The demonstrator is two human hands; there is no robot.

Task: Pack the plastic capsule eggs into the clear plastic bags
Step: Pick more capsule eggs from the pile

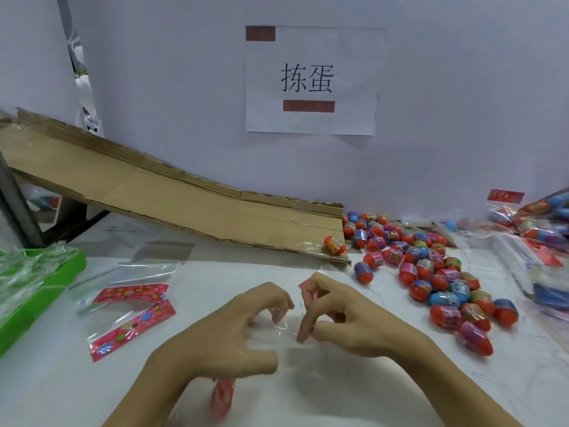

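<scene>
White table (pixel 308 396): sloped brown cardboard ramp (pixel 172 198) at rear left. Heap of plastic capsule eggs (pixel 431 272) right of ramp's low end; filled clear bags (pixel 535 226) further right. Empty clear header bags (pixel 132 309) and green tray (pixel 46 291) before ramp, tray leftmost.

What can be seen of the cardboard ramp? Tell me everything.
The cardboard ramp is a long sheet of plain brown corrugated board, creased across its length, with rough torn edges. It slopes down from the upper left, along the white wall, and its low end rests on the white table. One orange capsule egg lies on its low end, beside the egg pile. Neither hand touches it.
</scene>
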